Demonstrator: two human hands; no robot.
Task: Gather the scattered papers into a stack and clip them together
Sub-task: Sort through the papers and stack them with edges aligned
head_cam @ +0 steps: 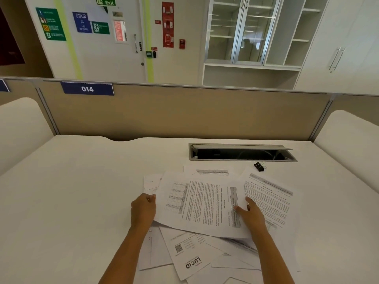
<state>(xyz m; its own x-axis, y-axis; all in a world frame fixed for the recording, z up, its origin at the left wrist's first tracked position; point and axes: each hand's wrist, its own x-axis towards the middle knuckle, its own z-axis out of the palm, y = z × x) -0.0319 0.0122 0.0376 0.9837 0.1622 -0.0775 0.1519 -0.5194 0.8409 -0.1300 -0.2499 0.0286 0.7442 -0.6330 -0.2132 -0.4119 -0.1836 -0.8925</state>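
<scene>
Soft even light, wide-angle edge distortion

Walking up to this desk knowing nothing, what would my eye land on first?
The messy spread of printed papers across the near middle of the white desk, with a left hand gripping the top sheet at its left edge and a right hand resting on its right end. Next, a small black binder clip lying alone behind the papers, to the right, by the open cable hatch.

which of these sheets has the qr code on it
The near sheet at the bottom of the view: it alone shows a QR code and a LUCID logo. It lies partly under the text-filled sheet in the middle of the pile.
</scene>
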